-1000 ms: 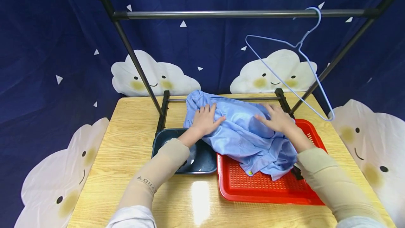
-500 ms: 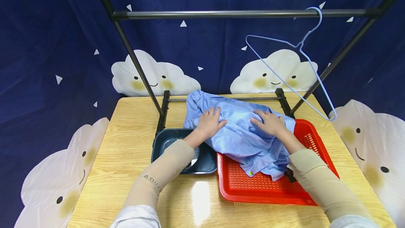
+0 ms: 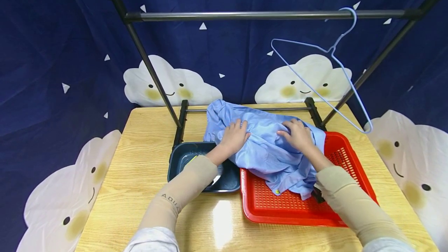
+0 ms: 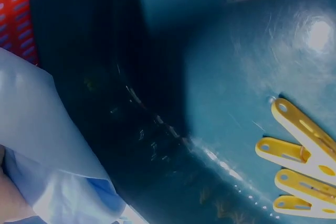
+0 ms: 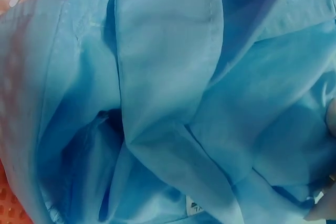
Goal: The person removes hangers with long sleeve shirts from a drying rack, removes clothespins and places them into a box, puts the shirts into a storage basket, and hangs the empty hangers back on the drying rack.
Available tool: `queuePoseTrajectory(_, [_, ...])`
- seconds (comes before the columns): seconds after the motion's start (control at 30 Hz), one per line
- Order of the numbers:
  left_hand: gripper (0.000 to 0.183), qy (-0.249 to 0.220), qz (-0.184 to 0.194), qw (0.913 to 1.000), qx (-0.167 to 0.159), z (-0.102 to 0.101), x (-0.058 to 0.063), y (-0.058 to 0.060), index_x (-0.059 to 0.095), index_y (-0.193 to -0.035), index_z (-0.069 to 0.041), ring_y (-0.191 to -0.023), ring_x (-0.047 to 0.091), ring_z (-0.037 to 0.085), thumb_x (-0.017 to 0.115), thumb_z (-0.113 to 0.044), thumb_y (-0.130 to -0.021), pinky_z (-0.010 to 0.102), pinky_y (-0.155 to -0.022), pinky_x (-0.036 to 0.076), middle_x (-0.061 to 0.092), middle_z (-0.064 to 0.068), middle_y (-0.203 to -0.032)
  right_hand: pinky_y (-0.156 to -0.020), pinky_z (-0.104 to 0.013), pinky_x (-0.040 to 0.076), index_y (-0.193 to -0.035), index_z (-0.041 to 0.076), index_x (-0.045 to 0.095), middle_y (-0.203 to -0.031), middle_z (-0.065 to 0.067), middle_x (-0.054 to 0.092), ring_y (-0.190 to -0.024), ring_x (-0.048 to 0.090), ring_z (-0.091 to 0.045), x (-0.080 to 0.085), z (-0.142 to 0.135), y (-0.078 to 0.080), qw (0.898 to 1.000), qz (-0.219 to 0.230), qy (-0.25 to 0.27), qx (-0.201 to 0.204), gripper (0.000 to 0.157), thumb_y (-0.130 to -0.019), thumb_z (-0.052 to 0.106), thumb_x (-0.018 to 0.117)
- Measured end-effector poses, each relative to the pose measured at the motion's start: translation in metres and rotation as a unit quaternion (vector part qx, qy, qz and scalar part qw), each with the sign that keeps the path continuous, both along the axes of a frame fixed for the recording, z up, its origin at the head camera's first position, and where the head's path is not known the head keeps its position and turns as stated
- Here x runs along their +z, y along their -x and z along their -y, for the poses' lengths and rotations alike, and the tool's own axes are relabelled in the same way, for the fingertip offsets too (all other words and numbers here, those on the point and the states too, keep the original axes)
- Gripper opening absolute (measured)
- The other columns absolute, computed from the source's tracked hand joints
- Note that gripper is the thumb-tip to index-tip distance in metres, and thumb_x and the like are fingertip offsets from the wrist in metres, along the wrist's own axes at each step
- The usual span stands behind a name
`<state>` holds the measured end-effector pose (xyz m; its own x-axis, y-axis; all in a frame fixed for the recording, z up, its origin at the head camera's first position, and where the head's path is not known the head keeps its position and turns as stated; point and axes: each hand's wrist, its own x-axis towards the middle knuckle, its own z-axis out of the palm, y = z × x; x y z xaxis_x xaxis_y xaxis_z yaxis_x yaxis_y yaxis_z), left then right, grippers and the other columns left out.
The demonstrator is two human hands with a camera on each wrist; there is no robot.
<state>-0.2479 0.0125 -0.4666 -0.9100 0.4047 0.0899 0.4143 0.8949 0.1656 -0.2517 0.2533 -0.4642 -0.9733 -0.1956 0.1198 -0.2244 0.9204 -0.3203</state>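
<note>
A crumpled light blue shirt [image 3: 260,143] lies over the back of the red basket [image 3: 280,209], the rack's base and the edge of the dark basin [image 3: 227,178]. With thumb and fingers bent, my left hand [image 3: 232,140] holds gathered cloth on the shirt's left part. My right hand [image 3: 297,135] pinches a fold further right, thumb toward the left hand. Stitched strips and a small white label [image 5: 194,205] show in the right wrist view. Inside the basin lie several yellow clothespins [image 4: 304,140], seen in the left wrist view.
A black rack with a metal bar [image 3: 238,16] stands at the back of the wooden table [image 3: 143,154]. One blue hanger [image 3: 332,49] hangs at the bar's right end. A black object [image 3: 317,195] sits in the basket by the right forearm. Behind is a dark blue curtain [image 3: 224,49].
My right hand has moved left over the shirt, and its fingers have bent into the cloth. My left hand has slid slightly right and nearer, gathering fabric. The shirt stays mostly in place.
</note>
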Motion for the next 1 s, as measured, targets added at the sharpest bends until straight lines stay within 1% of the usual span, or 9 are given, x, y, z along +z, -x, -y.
queuePoseTrajectory(0.13, [0.036,-0.009,-0.014,0.9999,-0.002,-0.002,0.0,-0.002,0.043,-0.122,-0.007,-0.097,0.053,0.029,0.047,-0.03,-0.095,0.041,-0.078,0.046,0.047,0.014,-0.115,-0.077,-0.062,0.036,-0.109,0.002,0.06,-0.106,-0.022,0.055,-0.102,0.048,-0.042,-0.001,0.005,-0.002,0.999,-0.032,0.017,-0.002,0.038,-0.083,0.027,0.066])
queuePoseTrajectory(0.23, [0.036,-0.012,-0.018,0.9998,-0.003,-0.003,0.001,-0.004,0.043,-0.123,-0.006,-0.096,0.055,0.029,0.047,-0.028,-0.095,0.04,-0.077,0.047,0.048,0.014,-0.114,-0.075,-0.06,0.037,-0.105,-0.001,0.06,-0.101,-0.023,0.056,-0.098,0.049,-0.043,-0.002,0.007,-0.003,0.997,-0.057,0.043,0.007,0.033,-0.082,0.021,0.068])
queuePoseTrajectory(0.37, [0.036,-0.018,-0.004,0.9998,-0.006,-0.004,0.002,-0.005,0.042,-0.126,-0.005,-0.098,0.055,0.029,0.046,-0.025,-0.096,0.041,-0.079,0.048,0.047,0.015,-0.117,-0.077,-0.056,0.04,-0.1,-0.006,0.06,-0.095,-0.027,0.056,-0.091,0.051,-0.045,-0.004,0.009,-0.004,0.992,-0.095,0.08,0.028,0.027,-0.08,0.01,0.069])
queuePoseTrajectory(0.43, [0.035,-0.021,-0.001,0.9997,-0.012,-0.005,0.001,-0.005,0.042,-0.127,-0.005,-0.099,0.055,0.029,0.044,-0.022,-0.097,0.041,-0.08,0.048,0.047,0.016,-0.118,-0.077,-0.054,0.04,-0.098,-0.008,0.059,-0.092,-0.028,0.057,-0.087,0.053,-0.045,-0.005,0.01,-0.005,0.989,-0.111,0.088,0.035,0.026,-0.079,0.006,0.068])
queuePoseTrajectory(0.5, [0.033,-0.024,-0.005,0.9994,-0.023,-0.005,0.0,-0.005,0.041,-0.127,-0.004,-0.097,0.056,0.03,0.044,-0.016,-0.096,0.041,-0.08,0.048,0.047,0.017,-0.118,-0.075,-0.054,0.042,-0.096,-0.01,0.058,-0.089,-0.028,0.057,-0.084,0.054,-0.045,-0.006,0.012,-0.006,0.987,-0.124,0.091,0.037,0.024,-0.079,0.003,0.068])
queuePoseTrajectory(0.57, [0.032,-0.028,-0.018,0.9988,-0.036,-0.005,-0.001,-0.005,0.041,-0.126,-0.004,-0.094,0.057,0.03,0.044,-0.009,-0.095,0.04,-0.079,0.049,0.048,0.017,-0.117,-0.074,-0.053,0.043,-0.095,-0.011,0.057,-0.087,-0.028,0.057,-0.083,0.055,-0.045,-0.007,0.013,-0.007,0.986,-0.134,0.091,0.035,0.022,-0.079,0.001,0.067])
queuePoseTrajectory(0.67, [0.032,-0.037,-0.048,0.9967,-0.054,-0.004,-0.003,-0.005,0.043,-0.123,-0.002,-0.087,0.058,0.03,0.045,-0.002,-0.091,0.039,-0.074,0.05,0.049,0.018,-0.113,-0.076,-0.052,0.042,-0.092,-0.012,0.055,-0.086,-0.028,0.056,-0.084,0.054,-0.045,-0.009,0.015,-0.007,0.983,-0.15,0.1,0.038,0.019,-0.079,-0.003,0.065])
queuePoseTrajectory(0.83, [0.032,-0.068,-0.095,0.9911,-0.065,-0.003,-0.005,-0.007,0.045,-0.118,-0.001,-0.079,0.059,0.03,0.05,0.002,-0.087,0.038,-0.067,0.051,0.049,0.018,-0.106,-0.077,-0.051,0.042,-0.089,-0.011,0.053,-0.085,-0.027,0.055,-0.083,0.053,-0.045,-0.008,0.018,-0.009,0.974,-0.181,0.126,0.051,0.017,-0.077,-0.007,0.064])
queuePoseTrajectory(1.0, [0.033,-0.117,-0.124,0.9831,-0.067,0.0,-0.003,-0.007,0.045,-0.118,0.001,-0.08,0.058,0.03,0.051,0.002,-0.086,0.039,-0.07,0.051,0.048,0.018,-0.102,-0.076,-0.051,0.042,-0.092,-0.01,0.052,-0.087,-0.025,0.054,-0.083,0.052,-0.043,0.001,0.022,-0.012,0.962,-0.221,0.142,0.071,0.017,-0.077,-0.009,0.062])
